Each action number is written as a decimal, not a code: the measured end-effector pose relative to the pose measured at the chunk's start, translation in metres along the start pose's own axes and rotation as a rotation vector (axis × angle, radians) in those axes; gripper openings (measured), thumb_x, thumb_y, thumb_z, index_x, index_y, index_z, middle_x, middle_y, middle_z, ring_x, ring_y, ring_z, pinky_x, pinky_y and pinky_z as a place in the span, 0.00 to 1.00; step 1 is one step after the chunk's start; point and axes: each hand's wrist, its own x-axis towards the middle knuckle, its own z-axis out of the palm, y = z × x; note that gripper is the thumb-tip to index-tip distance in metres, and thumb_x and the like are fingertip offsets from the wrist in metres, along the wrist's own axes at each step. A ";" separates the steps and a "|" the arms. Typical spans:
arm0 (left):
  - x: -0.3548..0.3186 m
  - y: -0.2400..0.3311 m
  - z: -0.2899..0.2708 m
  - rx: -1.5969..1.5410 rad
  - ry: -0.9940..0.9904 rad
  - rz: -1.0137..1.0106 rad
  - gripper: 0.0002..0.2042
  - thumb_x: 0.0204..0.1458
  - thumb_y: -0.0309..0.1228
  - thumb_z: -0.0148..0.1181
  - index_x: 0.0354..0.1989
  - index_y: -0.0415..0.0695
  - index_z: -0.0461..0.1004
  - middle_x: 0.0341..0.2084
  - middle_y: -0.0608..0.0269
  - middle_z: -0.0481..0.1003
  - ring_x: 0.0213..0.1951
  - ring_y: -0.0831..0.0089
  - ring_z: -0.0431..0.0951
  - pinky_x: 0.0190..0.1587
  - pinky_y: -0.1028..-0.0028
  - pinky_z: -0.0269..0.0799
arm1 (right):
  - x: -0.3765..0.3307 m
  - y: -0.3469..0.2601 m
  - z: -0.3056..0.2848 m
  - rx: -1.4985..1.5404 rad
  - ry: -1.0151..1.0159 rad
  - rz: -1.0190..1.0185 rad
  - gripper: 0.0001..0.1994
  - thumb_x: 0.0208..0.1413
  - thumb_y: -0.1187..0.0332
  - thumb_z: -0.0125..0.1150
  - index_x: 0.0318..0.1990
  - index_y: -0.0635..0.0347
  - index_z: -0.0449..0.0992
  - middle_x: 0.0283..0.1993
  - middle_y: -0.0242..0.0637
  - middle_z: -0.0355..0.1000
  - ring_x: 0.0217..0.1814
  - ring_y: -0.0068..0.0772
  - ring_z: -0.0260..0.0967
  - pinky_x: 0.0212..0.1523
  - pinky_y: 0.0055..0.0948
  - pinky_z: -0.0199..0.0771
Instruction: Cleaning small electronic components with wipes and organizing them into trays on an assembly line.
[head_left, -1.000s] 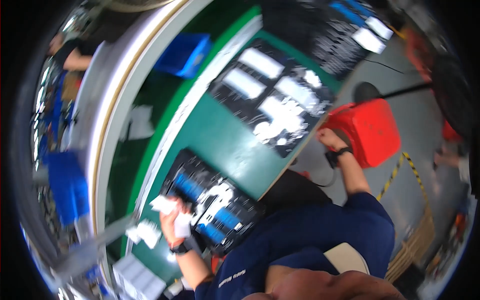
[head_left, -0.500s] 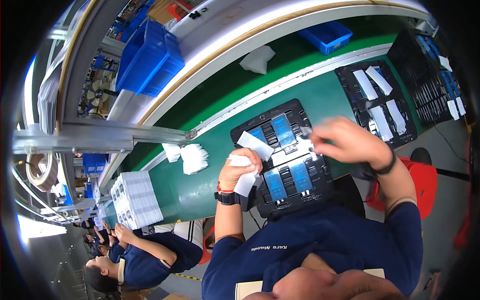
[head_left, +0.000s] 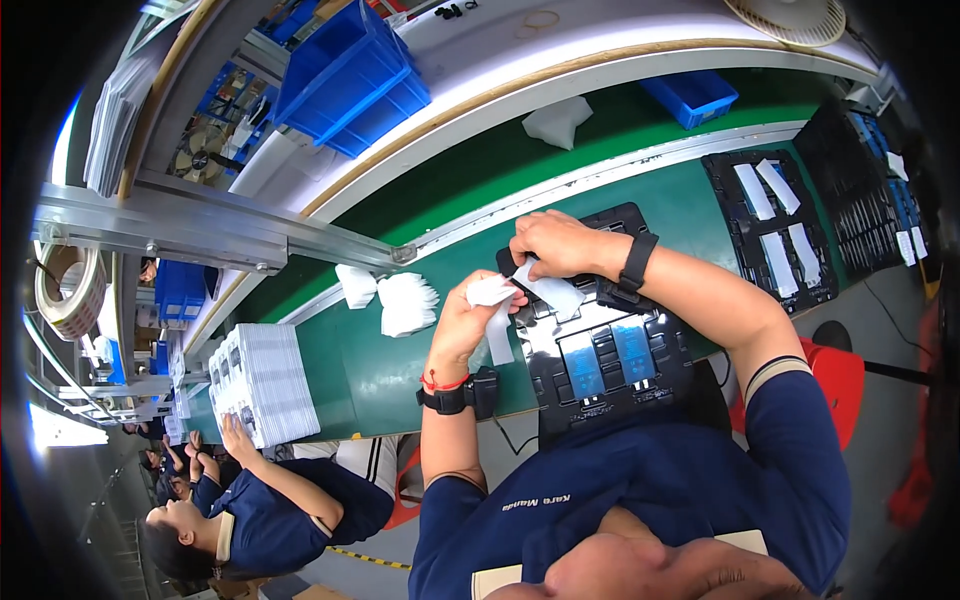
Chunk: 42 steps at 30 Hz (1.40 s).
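Now white strip (head_left: 497, 330) between left fingers (head_left: 478, 300).

Navy short-sleeve shirt, black wristbands, red string on left wrist

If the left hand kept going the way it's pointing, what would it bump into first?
Most likely the right hand: the left hand, holding white paper strips, points up toward it over the black plastic tray. Depth is unclear.

White label strips (head_left: 495, 305) are held over a black tray (head_left: 600, 350); more white labels (head_left: 775, 215) lie in the neighbouring tray (head_left: 722, 175).
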 end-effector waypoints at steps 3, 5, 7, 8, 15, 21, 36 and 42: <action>0.011 0.007 0.006 -0.094 0.019 -0.065 0.06 0.52 0.20 0.50 0.38 0.36 0.67 0.27 0.58 0.72 0.29 0.70 0.75 0.34 0.72 0.74 | 0.000 -0.004 -0.004 -0.010 0.006 0.005 0.17 0.33 0.68 0.70 0.35 0.54 0.75 0.37 0.38 0.68 0.47 0.42 0.65 0.45 0.37 0.63; 0.016 0.003 0.003 -0.098 0.009 -0.029 0.06 0.52 0.20 0.52 0.38 0.37 0.67 0.26 0.60 0.71 0.27 0.72 0.73 0.32 0.73 0.73 | 0.000 -0.008 -0.008 -0.030 -0.012 0.006 0.16 0.32 0.68 0.70 0.34 0.54 0.75 0.38 0.37 0.67 0.47 0.41 0.64 0.45 0.38 0.62; 0.015 -0.003 -0.005 -0.086 0.042 0.016 0.05 0.50 0.21 0.55 0.36 0.38 0.69 0.24 0.64 0.70 0.23 0.77 0.68 0.28 0.76 0.69 | 0.003 -0.012 -0.012 -0.064 -0.110 0.016 0.14 0.32 0.69 0.70 0.29 0.56 0.74 0.38 0.37 0.67 0.47 0.41 0.64 0.45 0.38 0.63; 0.016 -0.004 -0.007 -0.087 0.040 0.014 0.05 0.50 0.21 0.55 0.36 0.38 0.69 0.24 0.64 0.70 0.23 0.77 0.68 0.28 0.76 0.69 | 0.002 -0.009 -0.012 -0.064 -0.110 0.018 0.14 0.32 0.69 0.70 0.29 0.56 0.74 0.38 0.37 0.67 0.47 0.41 0.64 0.45 0.38 0.63; 0.032 0.008 0.002 0.651 -0.002 0.177 0.09 0.44 0.18 0.56 0.35 0.39 0.74 0.26 0.63 0.75 0.31 0.71 0.75 0.35 0.76 0.69 | -0.030 0.010 -0.030 0.253 -0.001 0.042 0.06 0.40 0.74 0.63 0.27 0.64 0.73 0.25 0.41 0.71 0.30 0.42 0.69 0.33 0.33 0.67; 0.067 0.020 0.023 1.177 -0.338 0.388 0.15 0.42 0.21 0.54 0.39 0.49 0.75 0.29 0.57 0.71 0.34 0.57 0.73 0.34 0.66 0.69 | -0.079 0.017 -0.049 0.468 0.007 0.159 0.05 0.46 0.74 0.60 0.31 0.67 0.74 0.25 0.37 0.72 0.27 0.26 0.67 0.32 0.26 0.67; 0.100 0.037 0.011 1.055 -0.676 0.377 0.14 0.41 0.28 0.63 0.38 0.44 0.70 0.33 0.55 0.69 0.36 0.57 0.72 0.39 0.68 0.67 | -0.093 0.023 -0.031 1.083 -0.070 0.245 0.05 0.52 0.72 0.59 0.32 0.65 0.73 0.27 0.27 0.70 0.29 0.13 0.64 0.35 0.15 0.64; 0.092 0.039 0.001 0.844 -0.628 0.046 0.08 0.41 0.22 0.61 0.31 0.42 0.72 0.26 0.67 0.74 0.32 0.76 0.72 0.37 0.76 0.67 | -0.088 0.016 -0.039 1.202 -0.094 0.167 0.06 0.51 0.72 0.59 0.33 0.66 0.72 0.28 0.30 0.71 0.30 0.17 0.66 0.36 0.17 0.66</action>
